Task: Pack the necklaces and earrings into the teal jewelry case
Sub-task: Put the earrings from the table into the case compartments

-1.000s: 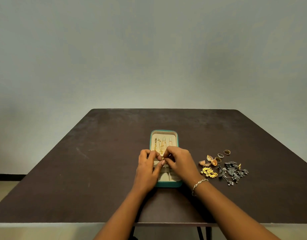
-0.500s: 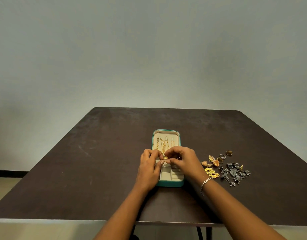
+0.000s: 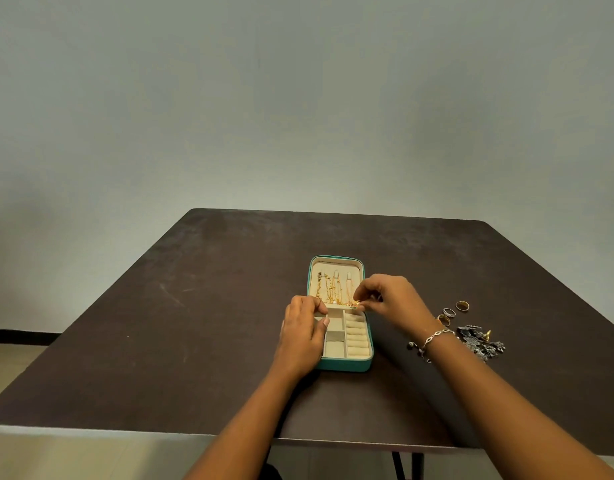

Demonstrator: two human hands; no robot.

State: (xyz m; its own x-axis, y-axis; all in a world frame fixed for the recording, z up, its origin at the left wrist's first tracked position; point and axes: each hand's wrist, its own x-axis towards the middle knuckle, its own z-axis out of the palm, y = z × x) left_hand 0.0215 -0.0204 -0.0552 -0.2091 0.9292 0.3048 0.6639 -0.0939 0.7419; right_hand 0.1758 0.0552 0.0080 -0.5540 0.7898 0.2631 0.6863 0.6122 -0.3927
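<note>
The teal jewelry case (image 3: 343,364) lies open at mid-table, its cream lid half away from me. Gold necklaces (image 3: 333,291) hang in rows inside the lid. My left hand (image 3: 303,332) rests on the case's left edge, fingers curled over the tray rim. My right hand (image 3: 390,299) hovers at the case's right side, thumb and fingertips pinched on a small gold piece (image 3: 354,304) at the lower end of the necklaces. Rings (image 3: 462,305) and a dark silver jewelry pile (image 3: 480,341) lie to the right of my right wrist.
The dark brown table (image 3: 194,323) fills the lower view, with its front edge near me. A grey wall stands behind it. The case's lower tray shows square compartments and ring rolls (image 3: 357,336). A bracelet (image 3: 435,336) circles my right wrist.
Both hands have drawn apart, uncovering the case's lower tray. My right hand shifted to the right side of the case, still pinching at the necklace ends. My left hand slid onto the left edge.
</note>
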